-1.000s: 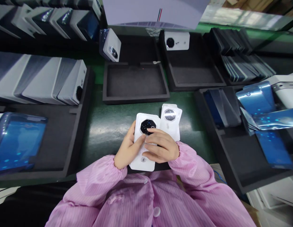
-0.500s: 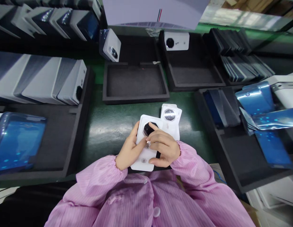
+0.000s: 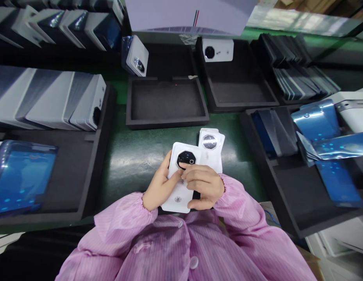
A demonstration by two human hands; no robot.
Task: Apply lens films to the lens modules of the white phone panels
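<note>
A white phone back cover (image 3: 176, 191) with a black octagonal camera panel (image 3: 186, 157) rests in my left hand (image 3: 162, 185). The fingers go behind its left edge and the thumb lies across the front. Over the right side of the cover, my right hand (image 3: 205, 185) is curled, its index fingertip at the lower edge of the camera panel. Thumb and index finger of both hands come close together there; whether anything small is pinched between the right fingers is hidden. Just beyond my right hand lies a small stack of similar white covers (image 3: 212, 156).
A black foam tray (image 3: 168, 124) sits ahead, with another tray (image 3: 247, 104) at its right holding a white cover (image 3: 219, 50). Rows of white covers (image 3: 49, 101) stand at left. Blue film pieces (image 3: 319, 121) lie over the right tray (image 3: 275, 187).
My right index finger has slid down from the camera panel to its lower edge, so more of the black panel shows. My left hand keeps its hold.
</note>
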